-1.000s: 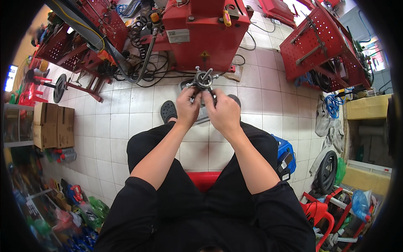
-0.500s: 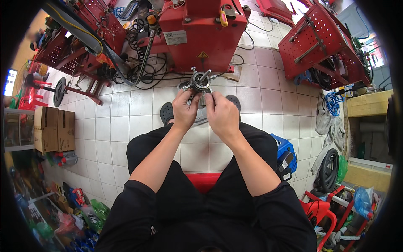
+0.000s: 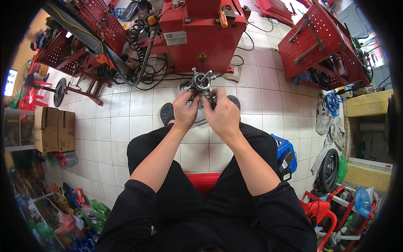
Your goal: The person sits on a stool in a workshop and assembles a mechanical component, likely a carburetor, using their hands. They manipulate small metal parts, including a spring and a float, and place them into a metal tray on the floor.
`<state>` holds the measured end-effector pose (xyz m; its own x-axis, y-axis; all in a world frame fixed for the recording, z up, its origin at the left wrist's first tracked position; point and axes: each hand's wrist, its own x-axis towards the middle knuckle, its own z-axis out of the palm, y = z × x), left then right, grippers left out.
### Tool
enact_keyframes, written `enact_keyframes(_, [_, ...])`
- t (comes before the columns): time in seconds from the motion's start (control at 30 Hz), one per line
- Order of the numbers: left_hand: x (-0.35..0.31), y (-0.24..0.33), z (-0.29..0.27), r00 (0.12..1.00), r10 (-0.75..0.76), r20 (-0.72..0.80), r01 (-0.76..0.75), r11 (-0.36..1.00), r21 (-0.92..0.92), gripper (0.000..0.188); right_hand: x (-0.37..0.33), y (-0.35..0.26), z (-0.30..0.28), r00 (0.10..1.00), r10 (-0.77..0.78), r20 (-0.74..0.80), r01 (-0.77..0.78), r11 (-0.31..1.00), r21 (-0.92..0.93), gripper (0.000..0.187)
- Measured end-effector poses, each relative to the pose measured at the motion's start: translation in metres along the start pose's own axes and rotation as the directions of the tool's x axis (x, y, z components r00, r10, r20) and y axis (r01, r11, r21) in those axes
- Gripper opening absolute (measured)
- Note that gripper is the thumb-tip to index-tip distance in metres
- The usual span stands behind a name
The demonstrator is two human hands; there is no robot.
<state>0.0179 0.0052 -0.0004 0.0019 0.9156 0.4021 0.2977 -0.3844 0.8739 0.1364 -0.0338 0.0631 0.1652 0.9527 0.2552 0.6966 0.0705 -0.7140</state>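
A round metal fixture point(image 3: 202, 81), ring-shaped with several bolt-like arms sticking out, stands out in front of my knees. On its left lower side my left hand point(image 3: 185, 108) is closed, thumb and fingers pinching one of the arms. My right hand point(image 3: 222, 111) is closed at the lower right side, its thumb and forefinger around a small metal part next to the ring. The fingers hide much of that part. Below the fixture, a grey base point(image 3: 200, 116) shows on the floor between my dark clogs point(image 3: 167, 112).
A red machine point(image 3: 201, 46) with hoses and cables stands just beyond the fixture. Red perforated tool carts point(image 3: 300, 46) flank it. Cardboard boxes point(image 3: 53, 129) lie left. A blue case point(image 3: 284, 153) is by my right knee, and a red stool point(image 3: 203, 181) shows between my thighs.
My right hand's fingers have shifted up and round the fixture's right side, with the forefinger now curled further out. My left hand and the fixture look almost unmoved.
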Motion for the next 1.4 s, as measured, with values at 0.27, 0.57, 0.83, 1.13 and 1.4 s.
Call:
enact_keyframes(0.27, [0.001,0.001,-0.001,1.000,0.005,-0.001,-0.005,1.000,0.015,0.009,0.001,0.002,0.001,0.999,0.019,0.031,-0.018,1.000,-0.021,0.028])
enact_keyframes(0.57, [0.000,0.001,-0.001,1.000,0.013,0.000,-0.013,1.000,0.018,0.011,0.002,0.001,-0.002,0.999,0.015,0.046,-0.013,0.999,-0.039,0.029])
enact_keyframes(0.83, [0.000,0.001,-0.002,0.999,0.043,0.015,-0.044,0.999,0.028,0.012,0.002,-0.001,-0.001,0.999,0.034,0.038,-0.034,0.999,-0.007,0.027])
enact_keyframes(1.13, [0.000,-0.001,0.000,0.999,0.038,0.010,-0.038,0.999,0.026,0.011,0.002,0.003,0.001,0.999,0.017,0.040,-0.015,0.998,-0.054,0.025])
enact_keyframes(1.4, [0.000,-0.001,0.000,0.999,0.041,-0.002,-0.041,0.999,0.024,0.010,0.003,-0.002,-0.002,0.998,0.035,0.048,-0.034,0.999,-0.040,0.025])
